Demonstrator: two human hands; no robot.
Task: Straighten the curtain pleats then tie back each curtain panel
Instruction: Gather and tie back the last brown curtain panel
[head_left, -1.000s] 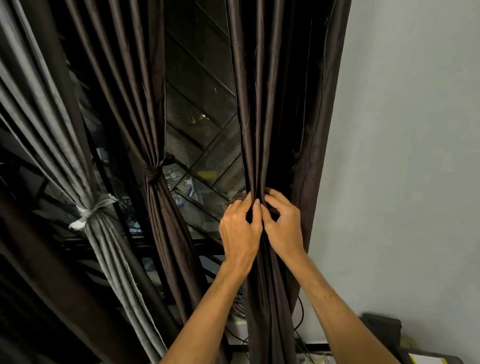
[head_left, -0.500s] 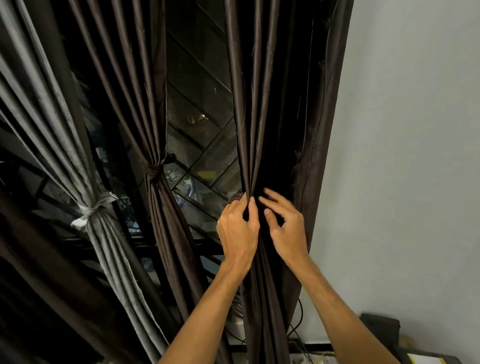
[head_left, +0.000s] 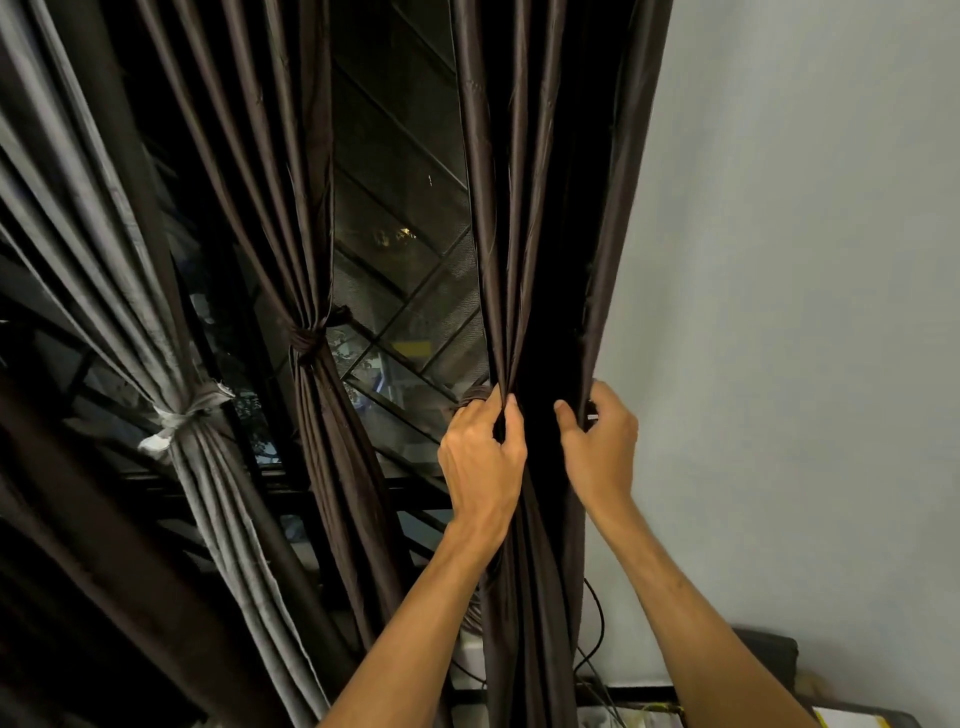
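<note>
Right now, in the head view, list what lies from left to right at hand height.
Grey tied curtain → dark tied curtain → window → left hand → right hand, both gripping the untied dark curtain → wall.

Dim indoor light, pale wall (head_left: 805, 260) on the right evenly lit, dark curtain (head_left: 519, 234) almost black in its deep folds, small glints in the night window (head_left: 400, 234), wide-angle bending at edges, focus sharp.

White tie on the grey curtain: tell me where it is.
In the head view the white tie sits at the left, knotted round the grey curtain, left of and lower than the dark tie.
</note>
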